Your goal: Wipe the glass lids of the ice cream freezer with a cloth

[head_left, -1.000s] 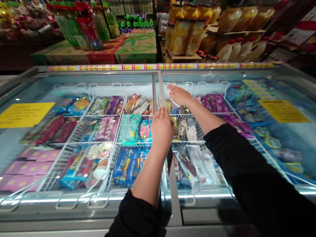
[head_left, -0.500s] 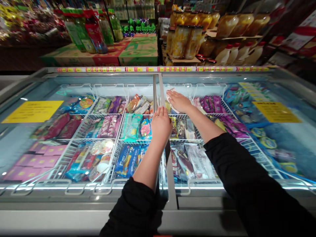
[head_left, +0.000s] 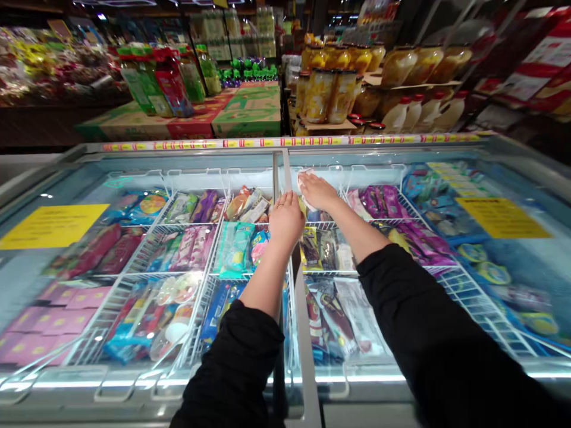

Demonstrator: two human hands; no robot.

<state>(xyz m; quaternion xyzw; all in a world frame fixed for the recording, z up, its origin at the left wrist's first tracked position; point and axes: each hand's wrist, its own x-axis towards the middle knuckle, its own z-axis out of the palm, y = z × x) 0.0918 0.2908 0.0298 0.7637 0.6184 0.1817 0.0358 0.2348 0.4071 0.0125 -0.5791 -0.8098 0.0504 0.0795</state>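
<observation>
My right hand (head_left: 318,192) lies palm down on the glass lid of a chest freezer, just right of the middle frame bar (head_left: 300,309). Its fingers press a thin white cloth or tissue (head_left: 306,171) against the glass; part of it sticks out at the fingertips. My left hand (head_left: 286,221) rests flat at the bar's left side, fingers stretched and close together, with a ring on one finger. Nothing shows in it, though its palm is hidden. Beneath the glass, wire baskets hold wrapped ice creams, among them turquoise packs (head_left: 235,246) and purple packs (head_left: 383,201).
Yellow notices (head_left: 56,226) are on the lid at left and right. A price-label strip (head_left: 259,142) runs along the freezer's far edge. Behind it stand bottles (head_left: 172,86) on cartons (head_left: 247,110) and stacked jars of yellow fruit (head_left: 319,98).
The view has tipped up, so the freezer sits lower in the picture. Relative to the baskets, my left hand has slid towards the far edge, and my right hand slightly so.
</observation>
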